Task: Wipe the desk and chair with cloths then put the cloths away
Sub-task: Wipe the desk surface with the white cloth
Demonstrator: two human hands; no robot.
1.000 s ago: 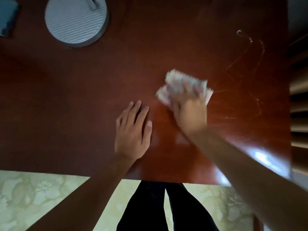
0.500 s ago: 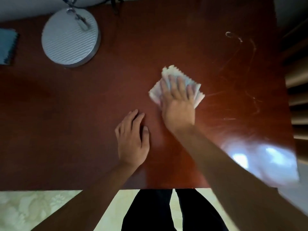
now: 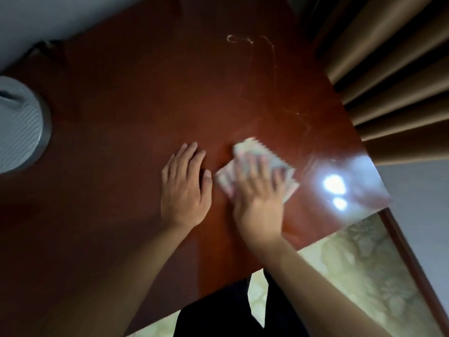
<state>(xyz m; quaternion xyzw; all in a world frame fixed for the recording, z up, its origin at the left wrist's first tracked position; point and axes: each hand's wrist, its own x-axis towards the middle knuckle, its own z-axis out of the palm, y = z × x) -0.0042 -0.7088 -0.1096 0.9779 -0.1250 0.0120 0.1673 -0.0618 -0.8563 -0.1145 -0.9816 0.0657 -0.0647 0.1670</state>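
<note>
Reddish-brown and glossy, the desk (image 3: 145, 117) shows faint streaks near brown curtains (image 3: 393, 81). His left hand (image 3: 184, 188) rests flat on it, fingers straight and holding nothing. Just beside it, the right hand (image 3: 257, 203) presses a pale folded cloth (image 3: 289, 173) to the wood with spread, straight fingers, blurred.

Right hand (image 3: 257, 198) flat on cloth (image 3: 286, 166), desk (image 3: 121, 142)

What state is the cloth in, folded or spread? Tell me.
Folded, as far as the blur allows. The cloth shows as a small layered pad under the flat right hand, stacked zigzag edges showing at its corners.
</note>
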